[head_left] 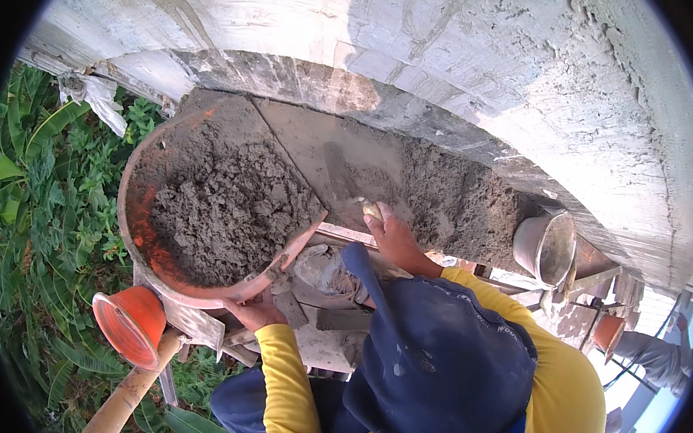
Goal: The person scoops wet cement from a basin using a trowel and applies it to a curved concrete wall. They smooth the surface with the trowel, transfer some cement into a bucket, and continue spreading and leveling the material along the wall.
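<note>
Left hand [251, 310] touches tub [123, 205], right hand [396, 241] grips trowel [337, 173]

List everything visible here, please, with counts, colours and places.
Wall: one, pale grey, top and right.
Plants: many, green, left.
Sheet: one, white, upper left.
Tub: one, orange-brown, left of centre.
Mortar: two heaps, grey, in tub and along wall.
Orange buckets: two, orange, left and far right.
Grey bucket: one, grey, right.
Pole: one, tan, lower left.
Boards: several, grey-brown, below tub.
Trowel: one, grey, centre.
Other person: one, grey trousers, far right.
Hood: one, dark blue, lower centre.
Sleeves: two, yellow, bottom.
Left hand: one, bare, at tub's rim.
Right hand: one, bare, on trowel.
</note>
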`<action>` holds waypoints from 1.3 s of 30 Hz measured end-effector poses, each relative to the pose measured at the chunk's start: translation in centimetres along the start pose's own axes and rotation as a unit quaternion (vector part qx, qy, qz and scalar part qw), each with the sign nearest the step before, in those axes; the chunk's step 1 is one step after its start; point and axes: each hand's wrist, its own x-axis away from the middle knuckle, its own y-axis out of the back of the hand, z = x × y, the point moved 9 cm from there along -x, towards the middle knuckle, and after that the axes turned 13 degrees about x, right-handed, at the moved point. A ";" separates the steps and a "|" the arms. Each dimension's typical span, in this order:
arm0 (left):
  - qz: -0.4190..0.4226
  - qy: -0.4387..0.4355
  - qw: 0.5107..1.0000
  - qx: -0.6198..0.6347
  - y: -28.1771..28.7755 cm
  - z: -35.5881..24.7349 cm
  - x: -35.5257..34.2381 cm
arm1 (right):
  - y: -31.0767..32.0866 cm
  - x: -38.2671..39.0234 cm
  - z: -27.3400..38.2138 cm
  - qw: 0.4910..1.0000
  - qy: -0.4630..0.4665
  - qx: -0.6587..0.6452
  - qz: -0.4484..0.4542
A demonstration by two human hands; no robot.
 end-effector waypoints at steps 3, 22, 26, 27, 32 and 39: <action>0.013 -0.005 1.000 0.003 -0.6 -0.3 0.5 | 1.9 2.2 -6.1 0.994 -0.076 -0.055 -0.057; 0.011 -0.031 0.999 -0.008 -1.1 -0.6 0.7 | 5.0 4.8 -8.7 0.999 0.003 0.050 -0.018; -0.013 -0.033 0.999 -0.003 0.0 -0.9 -0.3 | 1.2 5.7 -2.7 0.968 0.041 0.184 0.166; -0.014 -0.033 0.999 -0.006 -0.3 -1.0 -0.2 | 1.2 5.9 -2.1 0.969 0.045 0.172 0.169; -0.025 -0.047 0.998 -0.017 -1.5 -0.9 0.8 | 3.8 6.5 -7.2 0.975 0.013 0.187 0.116; -0.018 -0.056 0.998 -0.028 -1.4 -1.2 0.9 | 6.8 6.0 -15.0 0.957 -0.040 0.277 0.081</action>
